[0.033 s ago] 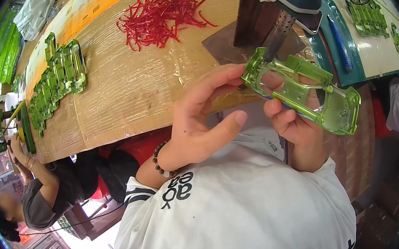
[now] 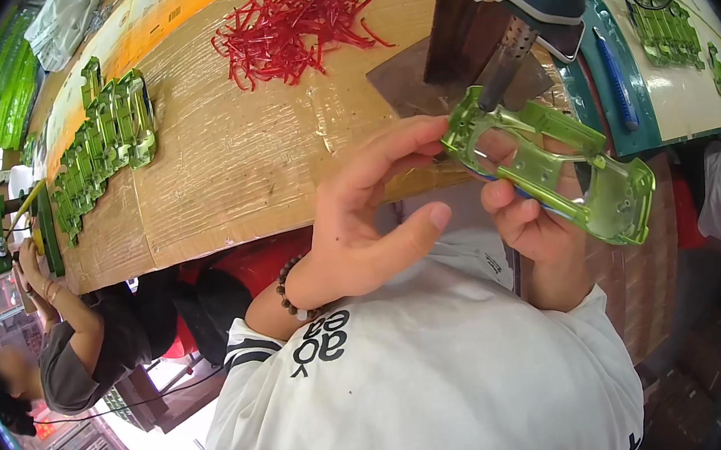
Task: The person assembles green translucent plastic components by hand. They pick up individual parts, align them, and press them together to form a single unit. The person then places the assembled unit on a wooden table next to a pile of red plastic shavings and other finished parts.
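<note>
Here the right hand (image 2: 531,225) grips a translucent green plastic toy-car body shell (image 2: 554,169), its fingers clamped around the shell's lower edge and its thumb pressed on the near side, so the shell is held in the air, tilted, above the near edge of the cardboard-covered counter (image 2: 238,163) and in front of the person's white printed shirt (image 2: 432,386). The left hand (image 2: 368,215), with a dark beaded bracelet (image 2: 290,297) at the wrist, reaches across to the shell's upper left end; its fingers are partly spread, the forefinger and middle finger tips touching that end while the thumb stands clear below, closed on nothing. Just above the shell a metal nozzle of a grey-blue heat tool (image 2: 508,48) points down toward it, fixed with white ties to a dark upright stand (image 2: 453,23) on a dark flat plate (image 2: 415,76); whether the nozzle touches the shell cannot be told. Farther back on the counter lies a loose heap of thin red plastic strips (image 2: 289,30). At the left of the counter a long row of the same green shells (image 2: 98,144) lies stacked, and another person in a grey sleeve (image 2: 62,374) sits beside it. To the right, more green parts (image 2: 662,26) rest on a teal-edged board (image 2: 624,119), near a blue pen-shaped tool (image 2: 615,76).
</note>
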Available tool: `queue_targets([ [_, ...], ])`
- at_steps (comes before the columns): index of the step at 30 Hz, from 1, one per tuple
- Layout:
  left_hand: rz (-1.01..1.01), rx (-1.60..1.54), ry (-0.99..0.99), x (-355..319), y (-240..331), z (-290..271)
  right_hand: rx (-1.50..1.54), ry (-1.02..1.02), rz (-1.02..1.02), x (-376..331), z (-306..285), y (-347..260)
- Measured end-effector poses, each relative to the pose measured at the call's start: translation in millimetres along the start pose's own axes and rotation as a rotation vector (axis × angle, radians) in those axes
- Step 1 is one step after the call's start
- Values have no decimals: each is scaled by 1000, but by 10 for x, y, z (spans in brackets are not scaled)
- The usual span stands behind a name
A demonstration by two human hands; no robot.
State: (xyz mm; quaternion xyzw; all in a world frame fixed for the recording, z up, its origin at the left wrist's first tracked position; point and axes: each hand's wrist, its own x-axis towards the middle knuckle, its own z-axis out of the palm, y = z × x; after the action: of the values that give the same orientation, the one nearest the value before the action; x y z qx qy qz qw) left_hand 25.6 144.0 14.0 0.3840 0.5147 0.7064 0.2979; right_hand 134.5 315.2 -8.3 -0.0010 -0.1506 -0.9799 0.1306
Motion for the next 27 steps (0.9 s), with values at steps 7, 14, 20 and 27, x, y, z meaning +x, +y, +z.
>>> queue_targets([
  [7,81,145,-37,33,39,-4,14,23,-25,-28,66,11],
  [14,109,163,-82,46,76,13,85,27,-40,-87,57,2],
  [20,166,199,-196,105,47,-43,187,-27,-4,-80,-42,-90],
  [27,-23,162,-80,84,-29,0,-133,-99,-150,-4,-61,-139],
])
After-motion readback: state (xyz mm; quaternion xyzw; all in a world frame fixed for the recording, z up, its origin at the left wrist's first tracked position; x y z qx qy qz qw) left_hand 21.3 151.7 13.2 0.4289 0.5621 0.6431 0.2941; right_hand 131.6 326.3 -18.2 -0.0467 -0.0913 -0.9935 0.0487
